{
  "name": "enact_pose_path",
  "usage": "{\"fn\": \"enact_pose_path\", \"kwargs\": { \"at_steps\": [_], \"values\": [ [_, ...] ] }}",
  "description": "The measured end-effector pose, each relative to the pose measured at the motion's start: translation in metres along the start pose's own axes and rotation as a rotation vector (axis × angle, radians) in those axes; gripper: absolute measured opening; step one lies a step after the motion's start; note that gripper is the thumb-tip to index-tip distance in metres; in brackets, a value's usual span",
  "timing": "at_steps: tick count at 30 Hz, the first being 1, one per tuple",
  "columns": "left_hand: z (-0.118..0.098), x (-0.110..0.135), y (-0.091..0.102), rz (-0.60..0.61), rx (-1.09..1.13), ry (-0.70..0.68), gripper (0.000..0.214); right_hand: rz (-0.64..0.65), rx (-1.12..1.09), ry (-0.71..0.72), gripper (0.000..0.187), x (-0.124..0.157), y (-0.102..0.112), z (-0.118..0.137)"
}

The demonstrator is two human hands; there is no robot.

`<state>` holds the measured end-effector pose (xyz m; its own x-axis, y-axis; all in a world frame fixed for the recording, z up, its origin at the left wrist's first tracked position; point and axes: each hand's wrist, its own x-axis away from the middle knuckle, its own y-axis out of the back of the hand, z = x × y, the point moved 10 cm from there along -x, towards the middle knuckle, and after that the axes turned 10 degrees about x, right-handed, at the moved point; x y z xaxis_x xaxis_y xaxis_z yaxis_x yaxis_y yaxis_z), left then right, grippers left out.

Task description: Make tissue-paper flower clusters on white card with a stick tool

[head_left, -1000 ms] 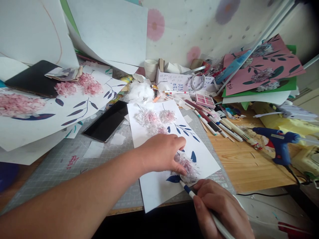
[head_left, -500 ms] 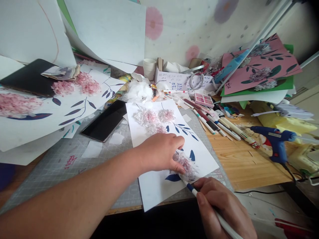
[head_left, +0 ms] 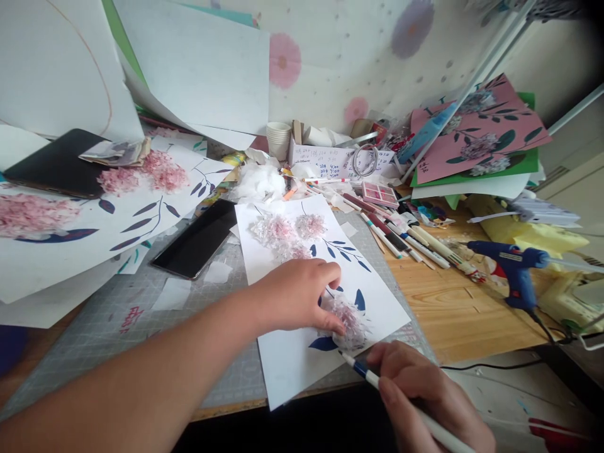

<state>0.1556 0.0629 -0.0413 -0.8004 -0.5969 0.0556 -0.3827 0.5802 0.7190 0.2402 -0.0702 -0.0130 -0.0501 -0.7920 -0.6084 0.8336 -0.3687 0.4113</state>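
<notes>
A white sheet of paper with raised pink-and-white paper flowers and painted dark blue leaves lies on the grey cutting mat. My left hand rests on the sheet, thumb and index finger spread apart, the thumb against the edge of the lowest flower; its other fingers are partly hidden. In my right hand is a white marker pen with a blue band. The pen's dark tip is close to the sheet, just below that flower and right of a blue leaf; contact is unclear.
A black phone lies left of the sheet. Farther left is a bigger flower picture with a dark tablet-like object on it. Pens, cotton and paper cups crowd the back. At right is a blue glue gun.
The pen tip has drawn back from under the flower's edge, slightly down, with my right hand. My left thumb stays at the flower. The whole view has shifted slightly.
</notes>
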Motion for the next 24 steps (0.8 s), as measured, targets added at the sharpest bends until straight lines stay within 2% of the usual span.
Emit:
{"fn": "enact_pose_path", "kwargs": {
  "at_steps": [3, 5, 7, 9, 10, 13, 16, 18, 21, 22, 24],
  "values": [
    [0.002, 0.007, 0.011, -0.019, 0.100, 0.007, 0.034, -0.132, -0.225, -0.116, 0.016, -0.009, 0.026, -0.019],
    [-0.006, 0.014, 0.018, -0.063, 0.103, -0.051, 0.018, -0.315, -0.309, -0.187, 0.013, -0.019, 0.057, -0.036],
    [-0.022, 0.021, 0.017, -0.066, 0.053, -0.149, 0.008, -0.535, -0.364, -0.274, 0.011, -0.024, 0.087, -0.057],
    [-0.038, 0.030, 0.008, -0.043, -0.007, -0.225, 0.013, -0.642, -0.416, -0.364, 0.009, -0.024, 0.099, -0.076],
    [-0.044, 0.034, 0.005, -0.052, -0.045, -0.231, 0.018, -0.655, -0.434, -0.402, 0.008, -0.024, 0.099, -0.084],
    [-0.050, 0.046, -0.007, -0.050, -0.126, -0.206, 0.013, -0.583, -0.429, -0.475, 0.007, -0.021, 0.083, -0.099],
    [-0.048, 0.057, -0.010, -0.105, -0.148, -0.143, 0.003, -0.397, -0.308, -0.481, 0.024, -0.021, 0.062, -0.106],
    [-0.045, 0.064, -0.009, -0.167, -0.174, -0.089, 0.013, -0.259, -0.193, -0.450, 0.028, -0.025, 0.053, -0.107],
    [-0.045, 0.067, -0.013, -0.203, -0.269, -0.021, 0.044, -0.098, -0.105, -0.415, 0.029, -0.030, 0.044, -0.108],
    [-0.046, 0.067, -0.015, -0.201, -0.293, -0.010, 0.049, -0.061, -0.105, -0.413, 0.029, -0.031, 0.042, -0.109],
    [-0.049, 0.069, -0.017, -0.217, -0.315, -0.009, 0.042, -0.012, -0.096, -0.419, 0.030, -0.031, 0.041, -0.111]
  ]
}}
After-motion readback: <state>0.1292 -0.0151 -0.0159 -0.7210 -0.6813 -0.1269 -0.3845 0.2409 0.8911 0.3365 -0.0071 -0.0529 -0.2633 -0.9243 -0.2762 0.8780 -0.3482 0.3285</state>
